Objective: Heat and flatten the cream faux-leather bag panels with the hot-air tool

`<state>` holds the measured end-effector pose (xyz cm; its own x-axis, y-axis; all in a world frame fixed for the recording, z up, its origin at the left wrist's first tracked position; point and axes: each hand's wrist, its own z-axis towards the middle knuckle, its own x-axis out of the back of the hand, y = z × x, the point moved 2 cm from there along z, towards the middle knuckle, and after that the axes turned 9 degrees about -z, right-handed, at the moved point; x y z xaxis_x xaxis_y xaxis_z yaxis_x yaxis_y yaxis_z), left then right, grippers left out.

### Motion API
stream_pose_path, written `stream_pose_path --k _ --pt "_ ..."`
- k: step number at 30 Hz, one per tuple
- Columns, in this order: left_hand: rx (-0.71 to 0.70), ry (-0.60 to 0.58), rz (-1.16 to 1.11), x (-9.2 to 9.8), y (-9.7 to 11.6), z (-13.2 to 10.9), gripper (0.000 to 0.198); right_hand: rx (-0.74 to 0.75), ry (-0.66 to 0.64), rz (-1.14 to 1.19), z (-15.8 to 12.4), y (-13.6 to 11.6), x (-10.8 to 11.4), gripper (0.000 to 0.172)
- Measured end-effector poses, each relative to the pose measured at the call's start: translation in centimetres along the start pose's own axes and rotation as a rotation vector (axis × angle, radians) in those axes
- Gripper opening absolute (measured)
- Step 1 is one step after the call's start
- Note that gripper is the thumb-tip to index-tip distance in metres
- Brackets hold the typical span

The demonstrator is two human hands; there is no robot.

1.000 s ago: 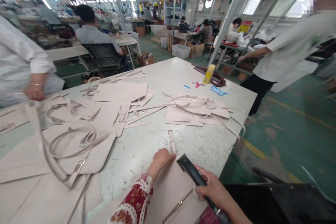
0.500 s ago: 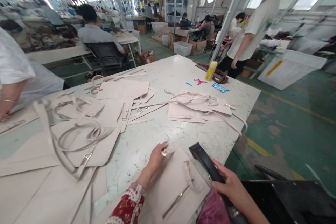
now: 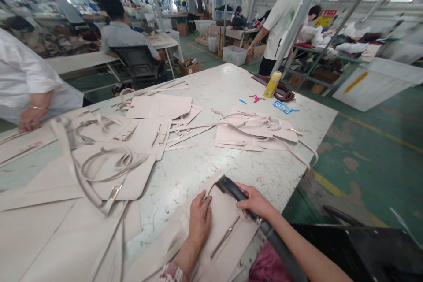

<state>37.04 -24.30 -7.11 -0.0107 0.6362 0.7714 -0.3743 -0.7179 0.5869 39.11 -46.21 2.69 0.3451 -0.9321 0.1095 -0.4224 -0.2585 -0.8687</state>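
A beige leather-like bag panel with a zipper lies at the table's near edge. My left hand rests on it, fingers stretched out and lying flat near its upper edge. In my right hand is a black handheld tool with a wide flat head and a thick dark hose or cord running back toward me. The tool's head is at the panel's upper part, just right of my left fingertips; whether it touches cannot be made out. Pale straps lie left of my left wrist.
Beige bag pieces with straps and buckles cover the table's left; another pile lies ahead. Beyond are a yellow bottle, brown straps and a blue label. A co-worker's hand is at left. A person stands beyond the table.
My left hand has let go of the strap end and now lies flat on the panel. The tool in my right hand has moved left, onto or over the panel. The standing person has moved left.
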Motion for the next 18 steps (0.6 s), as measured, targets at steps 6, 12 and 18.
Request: stream_pose_path --k 6,12,18 --pt "0.046 0.033 0.044 0.2 -0.7 1.6 0.036 0.028 0.053 -0.028 1.2 -1.4 0.2 0.072" --pt "0.014 0.072 0.048 0.0 -0.4 1.0 0.037 -0.004 0.044 -0.105 3.9 -2.0 -0.7 0.068" --pt "0.001 0.053 0.075 0.1 -1.0 0.7 0.039 0.018 0.194 -0.181 8.4 -5.2 -0.1 0.065"
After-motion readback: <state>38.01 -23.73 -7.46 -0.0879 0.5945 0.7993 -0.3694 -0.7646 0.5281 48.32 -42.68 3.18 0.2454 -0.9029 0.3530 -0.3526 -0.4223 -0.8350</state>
